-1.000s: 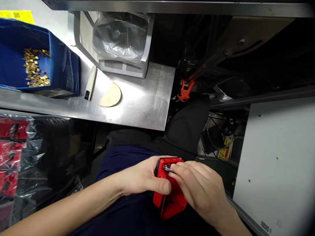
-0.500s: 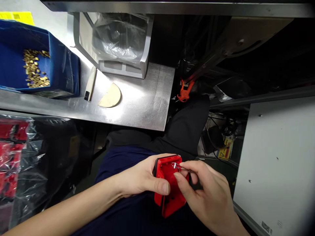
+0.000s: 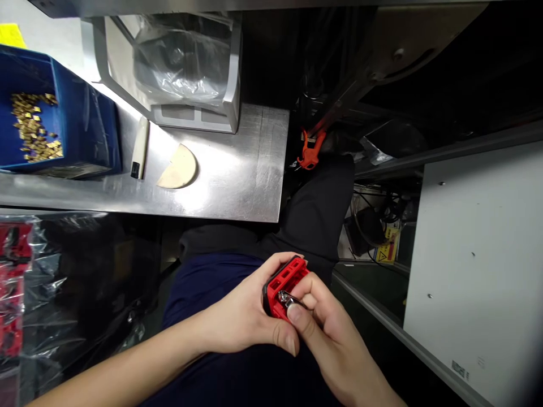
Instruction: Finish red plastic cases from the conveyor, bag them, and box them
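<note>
A red plastic housing (image 3: 287, 275) with a black outer edge is held over the lap in my left hand (image 3: 250, 308), the fingers behind it and the thumb along its lower side. Several rectangular slots show on its upper wall. My right hand (image 3: 324, 322) pinches a small shiny metal tool (image 3: 288, 298), like tweezers, between thumb and forefinger. The tool's tip is at the housing's open side. Whether the tip grips a small part cannot be made out.
On the metal bench (image 3: 254, 169) stand a blue bin (image 3: 91, 127) of brass pieces and a grey bin (image 3: 232, 96) with clear bags. A white-handled tool (image 3: 140, 148) and a cream half-disc (image 3: 180, 168) lie beside them. Bagged red parts (image 3: 12, 282) are at left.
The red housing has been tilted, so its slotted wall now shows more than its inside. My right hand has moved slightly left and down with the metal tool. The camera view has shifted.
</note>
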### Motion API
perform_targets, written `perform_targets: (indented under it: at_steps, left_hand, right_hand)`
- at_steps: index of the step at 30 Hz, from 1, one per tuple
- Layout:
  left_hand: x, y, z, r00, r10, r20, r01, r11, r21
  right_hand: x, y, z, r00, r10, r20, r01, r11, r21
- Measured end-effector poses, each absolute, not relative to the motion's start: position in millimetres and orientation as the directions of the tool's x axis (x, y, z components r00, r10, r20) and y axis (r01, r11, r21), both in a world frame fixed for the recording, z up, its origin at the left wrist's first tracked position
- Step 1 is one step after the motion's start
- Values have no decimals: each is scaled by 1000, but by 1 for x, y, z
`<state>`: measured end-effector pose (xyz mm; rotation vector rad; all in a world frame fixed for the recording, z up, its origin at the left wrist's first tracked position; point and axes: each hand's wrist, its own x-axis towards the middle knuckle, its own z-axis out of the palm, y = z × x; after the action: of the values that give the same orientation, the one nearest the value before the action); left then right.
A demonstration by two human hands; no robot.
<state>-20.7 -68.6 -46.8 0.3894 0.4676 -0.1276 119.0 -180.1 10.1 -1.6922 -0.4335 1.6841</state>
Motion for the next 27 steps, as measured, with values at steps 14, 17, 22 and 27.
perform_targets:
  at_steps: [14,17,22,27]
  left_hand:
    - [-23,-71,-47,894,15,-448,176,908,381]
    - [-23,-70,-47,895,22,-445,175,901,398]
    - [-22,-68,-44,887,18,-462,181,906,383]
    - [-23,-67,-46,884,58,-464,156,899,410]
  right_hand:
    - [126,-172,14,-17,618,-786,-303,-752,-585]
    - [127,-171,13,-24,614,-789,-326,-751,-575]
    - [127,-168,13,-45,609,-792,-363,-748,-555]
    - [131,-169,19,7,618,-786,-438,-705,-558]
